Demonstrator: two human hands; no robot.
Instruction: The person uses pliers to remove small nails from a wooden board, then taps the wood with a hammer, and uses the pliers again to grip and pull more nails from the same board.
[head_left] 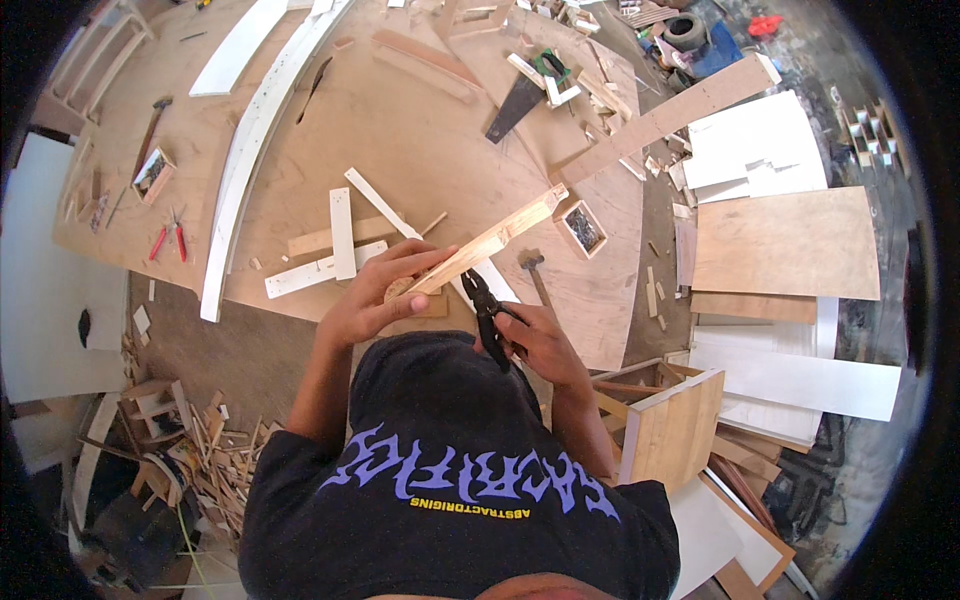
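My left hand (387,290) is closed round the near end of a wooden strip (495,232), which slants up and to the right over the worktable. In my right hand (537,343) is a pair of black pliers (483,305), gripped by the handles. The jaws touch or nearly touch the underside of the strip; whether they grip anything there I cannot tell. Beyond the strip's far end sits a small wooden box (581,229) of dark small pieces, probably nails. A hammer (535,272) lies just past my right hand. White-faced strips (342,235) lie beyond my left hand.
A long curved white board (258,130) crosses the table at left, near red-handled pliers (170,238) and another box of small pieces (153,176). A handsaw (517,103) lies at the back. Wood panels (785,243) lean at right; scrap wood (212,445) is piled at lower left.
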